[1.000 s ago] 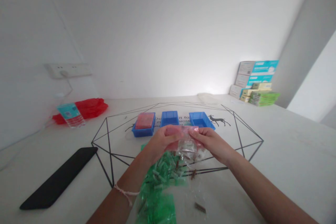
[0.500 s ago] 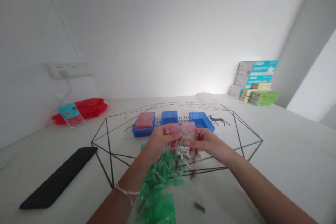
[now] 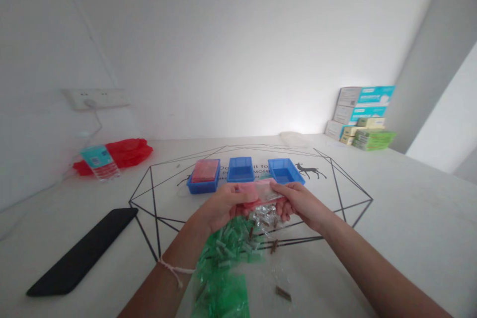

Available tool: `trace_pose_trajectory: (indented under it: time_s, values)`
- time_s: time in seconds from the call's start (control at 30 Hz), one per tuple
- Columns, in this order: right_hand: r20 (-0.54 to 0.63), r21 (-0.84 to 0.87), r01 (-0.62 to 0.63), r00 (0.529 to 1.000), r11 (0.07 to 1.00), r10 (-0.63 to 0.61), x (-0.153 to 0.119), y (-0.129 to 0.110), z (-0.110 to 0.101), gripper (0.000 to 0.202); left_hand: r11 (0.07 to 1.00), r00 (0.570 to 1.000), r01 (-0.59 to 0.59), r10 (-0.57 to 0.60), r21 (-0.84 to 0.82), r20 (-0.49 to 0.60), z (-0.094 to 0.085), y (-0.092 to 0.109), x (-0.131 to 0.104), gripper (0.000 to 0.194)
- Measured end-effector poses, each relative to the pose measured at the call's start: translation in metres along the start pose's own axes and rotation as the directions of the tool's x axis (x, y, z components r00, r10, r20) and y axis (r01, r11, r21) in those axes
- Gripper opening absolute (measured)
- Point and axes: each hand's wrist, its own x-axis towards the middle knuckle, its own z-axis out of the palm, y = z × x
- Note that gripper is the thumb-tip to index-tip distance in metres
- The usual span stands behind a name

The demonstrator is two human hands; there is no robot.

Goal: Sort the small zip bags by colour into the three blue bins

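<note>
A small pink plastic bag point(image 3: 257, 191) is stretched between my two hands, with something pale and clear at its right end. My left hand point(image 3: 223, 203) pinches the bag's left side, thumb on top. My right hand point(image 3: 300, 203) grips its right side between thumb and fingers. Below them lies a green plastic bag point(image 3: 231, 288) with several small pale pieces on it. Beside it are crumpled clear bags point(image 3: 266, 216) holding small brown parts. Closer to me, a brown strip point(image 3: 283, 293) lies in clear film.
Beyond my hands stand a blue tray point(image 3: 203, 189) of pink bags, a middle blue tray point(image 3: 240, 175) and a right blue tray point(image 3: 296, 171). A black slab point(image 3: 85, 253), a bottle point(image 3: 100, 163) and a red bag point(image 3: 130, 151) lie left. Stacked boxes point(image 3: 363, 109) stand back right.
The pink bag has turned from more upright to flatter and is drawn out sideways. My left hand has shifted slightly down and left, and my right thumb now presses the bag's upper right edge.
</note>
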Motion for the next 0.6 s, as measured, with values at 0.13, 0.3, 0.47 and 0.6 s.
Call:
trace_pose_trajectory:
  time_s: [0.13, 0.3, 0.47, 0.6]
  values:
    - [0.010, -0.032, -0.012, 1.000, 0.999, 0.012, -0.002, -0.001, 0.000, 0.054, 0.999, 0.999, 0.034, -0.034, 0.004, -0.007, -0.002, -0.001, 0.001, 0.025]
    - [0.003, -0.146, 0.270, 0.962, 0.952, -0.272, 0.004, -0.002, -0.009, 0.031, 0.965, 0.967, -0.179, 0.209, 0.193, -0.146, -0.005, -0.001, 0.004, 0.013]
    - [-0.015, -0.282, 0.526, 0.834, 0.802, -0.552, 0.010, -0.004, -0.017, 0.017, 0.840, 0.896, -0.335, 0.424, 0.428, -0.130, -0.011, 0.001, 0.008, 0.011]
    - [0.038, -0.238, 0.383, 0.922, 0.892, -0.386, 0.005, -0.007, -0.016, 0.020, 0.915, 0.937, -0.251, 0.312, 0.316, -0.160, -0.010, -0.001, 0.009, 0.018]
